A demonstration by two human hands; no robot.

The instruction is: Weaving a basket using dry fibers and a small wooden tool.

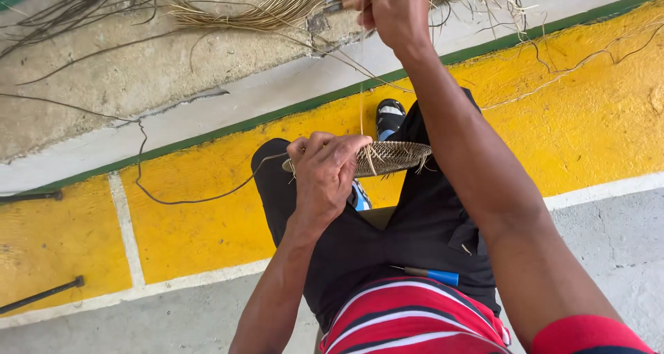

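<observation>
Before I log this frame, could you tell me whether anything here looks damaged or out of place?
Nothing stands out. The left hand holds the woven disc over the knees, the right hand pulls a strand straight up, and a tool lies on the lap. Loose fibres are strewn on the concrete.

An outdoor weaving spot on a painted concrete floor

I sit outside, low above rough concrete ground (104, 70) with a yellow painted strip (588, 119) edged in green and white lines. Bundles of dry straw fibres (277, 8) and dark loose strands (62, 8) lie spread in front of me, and a half-woven flat basket piece (391, 157) rests at my knees. It looks like a simple craft place in open air, not a room.
</observation>
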